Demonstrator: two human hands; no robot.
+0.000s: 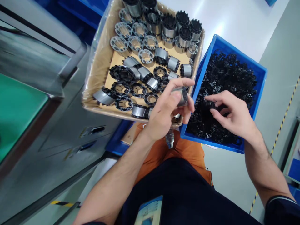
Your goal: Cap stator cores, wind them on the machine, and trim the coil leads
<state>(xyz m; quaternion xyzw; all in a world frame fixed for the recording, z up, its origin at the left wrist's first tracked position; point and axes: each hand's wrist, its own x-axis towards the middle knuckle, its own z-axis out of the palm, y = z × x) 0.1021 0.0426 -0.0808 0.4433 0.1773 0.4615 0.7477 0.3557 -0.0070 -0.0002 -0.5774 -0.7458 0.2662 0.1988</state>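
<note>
My left hand holds a silver metal ring part with a black toothed end, over the right edge of a plastic-lined cardboard box. Rows of grey metal cores stand upright in that box, and several cores with black end pieces lie or stand near them. Over a blue bin filled with black plastic pieces, my right hand pinches a black piece between thumb and fingers.
A metal machine cabinet with a green surface stands on the left. Under the cardboard box, part of a blue crate shows. A white table lies behind the bin, and yellow-black tape marks the floor on the right.
</note>
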